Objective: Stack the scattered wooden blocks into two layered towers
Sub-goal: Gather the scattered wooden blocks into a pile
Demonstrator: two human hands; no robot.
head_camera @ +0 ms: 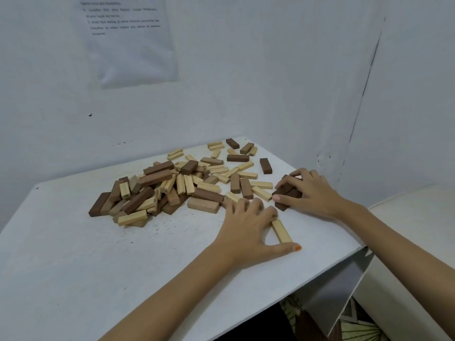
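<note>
Wooden blocks [157, 190], light and dark, lie scattered and heaped on the white table [98, 254]. The thickest heap is left of centre, and looser ones trail toward the far corner by the wall. No tower stands yet, so the step in hand looks like the very start: gathering pieces for the first layers. The left hand [246, 227] rests on the table near the front edge. Its fingers [256, 205] are curled at the far end of a single light block [282, 232] and the thumb reaches to its near end, so it appears to pinch that block lengthwise. The right hand [312, 190], just beyond and to the right, has curled fingers and thumb closed round a small cluster of dark blocks [282, 207] lying flat. How many it holds I cannot tell. The next move likely calls for squaring the dark pieces side by side into an even base. More blocks would then go crosswise on top, with room kept beside them for a second tower. The blocks are plain rectangular sticks with smooth faces and sharp edges. Several in the heap lean on one another, tilted.
</note>
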